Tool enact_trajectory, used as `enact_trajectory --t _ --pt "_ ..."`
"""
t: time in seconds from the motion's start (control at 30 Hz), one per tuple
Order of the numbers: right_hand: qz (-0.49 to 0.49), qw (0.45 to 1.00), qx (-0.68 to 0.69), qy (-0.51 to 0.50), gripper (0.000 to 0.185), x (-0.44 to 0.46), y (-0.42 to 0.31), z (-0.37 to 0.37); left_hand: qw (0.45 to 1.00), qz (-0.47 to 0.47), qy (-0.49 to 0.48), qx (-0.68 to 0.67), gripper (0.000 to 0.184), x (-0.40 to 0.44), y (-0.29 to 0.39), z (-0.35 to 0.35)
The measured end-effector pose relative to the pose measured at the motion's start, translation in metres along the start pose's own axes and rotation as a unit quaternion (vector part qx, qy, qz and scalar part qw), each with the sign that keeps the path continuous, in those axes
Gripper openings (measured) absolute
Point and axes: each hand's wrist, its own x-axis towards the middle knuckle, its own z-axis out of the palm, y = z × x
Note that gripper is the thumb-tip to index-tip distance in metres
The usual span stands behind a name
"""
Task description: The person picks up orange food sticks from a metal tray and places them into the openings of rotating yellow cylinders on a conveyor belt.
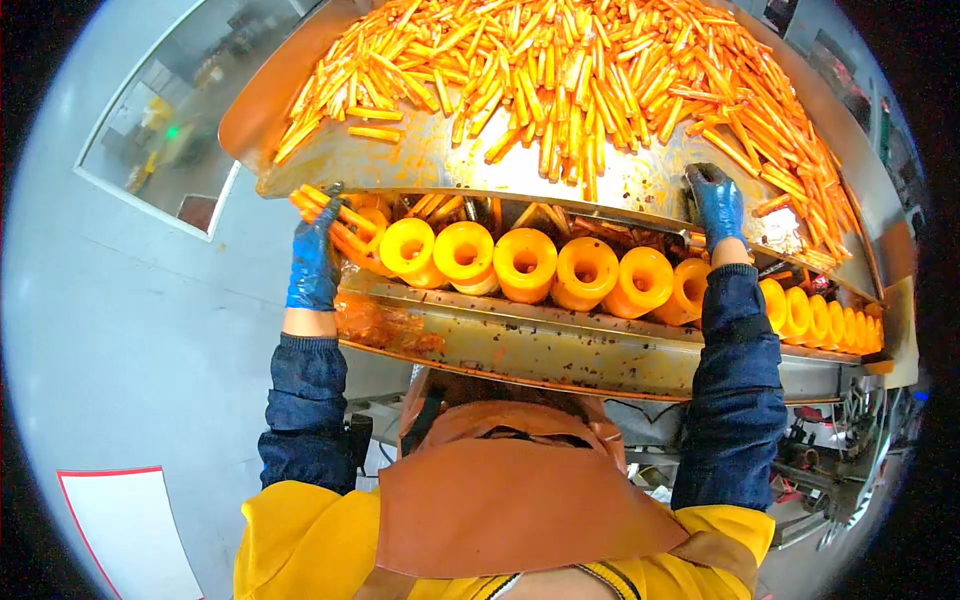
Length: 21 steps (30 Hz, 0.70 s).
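My left hand (316, 255), in a blue glove, is closed around a small bundle of glossy orange sticks (340, 225) at the left end of a row of orange, cup-like rings (526, 264). My right hand (717, 208), gloved in blue with dark-stained fingertips, rests at the front edge of the metal tray (640, 180). Its fingers are bent and slightly apart, and I see nothing in them. A large heap of similar orange sticks (560, 70) covers the back of the tray. More sticks lie in the gap behind the rings, partly hidden.
A stained metal ledge (520, 340) runs in front of the rings, nearest my body. A brown apron (520, 490) covers my chest. Machine parts (820, 450) stand at the lower right. A window (180, 110) is set in the grey wall at the left.
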Motion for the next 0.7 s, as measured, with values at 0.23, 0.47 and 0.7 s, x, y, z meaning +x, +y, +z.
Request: enact_trajectory --t 0.23,0.47,0.7 --pt "0.043 0.997 -0.058 -0.042 0.036 -0.006 -0.013 -0.004 0.997 -0.056 -0.049 -0.004 0.038 0.009 -0.015 -0.015" --pt "-0.013 0.998 -0.027 -0.047 0.035 -0.002 0.000 0.004 0.995 0.058 0.020 -0.084 0.040 0.007 -0.009 -0.010" --pt "-0.001 0.998 -0.056 -0.033 0.037 -0.010 -0.016 -0.002 0.990 -0.035 0.039 -0.127 0.046 0.015 -0.024 -0.010"
